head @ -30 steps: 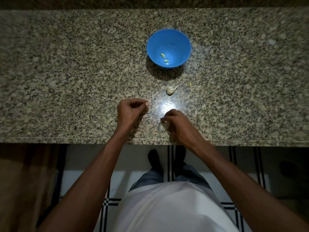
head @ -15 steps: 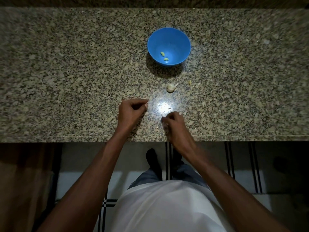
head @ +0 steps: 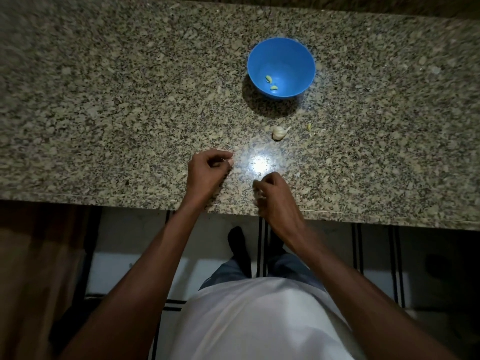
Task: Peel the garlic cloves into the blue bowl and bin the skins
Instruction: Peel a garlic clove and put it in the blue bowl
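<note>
Fingers of the left hand (head: 207, 170) pinch something pale and tiny, and fingers of the right hand (head: 272, 193) curl on a pale scrap, probably skin; I cannot tell more. Near the blue bowl (head: 298, 51), which holds two peeled cloves (head: 271, 83), the garlic piece (head: 278, 132) lies on the counter (head: 104, 100); it looks light and papery, best gripped at its sides.

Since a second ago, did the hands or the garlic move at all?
Hardly. The left hand and right hand kept their curled fingers near the counter edge, nothing picked up or dropped. The garlic bulb and blue bowl with its two cloves stayed put.
</note>
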A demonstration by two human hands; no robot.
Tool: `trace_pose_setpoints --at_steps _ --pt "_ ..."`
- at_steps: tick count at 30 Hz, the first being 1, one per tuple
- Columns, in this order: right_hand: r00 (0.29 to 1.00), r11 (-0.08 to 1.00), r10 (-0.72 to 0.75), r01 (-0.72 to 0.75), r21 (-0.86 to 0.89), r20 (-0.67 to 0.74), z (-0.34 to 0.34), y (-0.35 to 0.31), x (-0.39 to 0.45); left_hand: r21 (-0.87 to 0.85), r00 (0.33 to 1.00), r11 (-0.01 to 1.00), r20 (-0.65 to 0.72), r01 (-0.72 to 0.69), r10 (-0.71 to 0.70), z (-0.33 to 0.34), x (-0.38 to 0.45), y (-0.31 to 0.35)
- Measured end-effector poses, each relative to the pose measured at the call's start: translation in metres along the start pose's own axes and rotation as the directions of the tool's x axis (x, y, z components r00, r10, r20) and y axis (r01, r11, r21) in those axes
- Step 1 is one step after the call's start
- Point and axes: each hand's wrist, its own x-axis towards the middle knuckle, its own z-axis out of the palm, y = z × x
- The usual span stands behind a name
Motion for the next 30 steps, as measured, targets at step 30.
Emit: trace_pose_setpoints --at_steps 30 --pt "0.95 0.892 -0.301 0.311 -0.328 0.084 0.0 0.012 0.012 -0.063 0.996 0.997 -0.072 0.042 -0.046 -0.004 -0.016 -0.005"
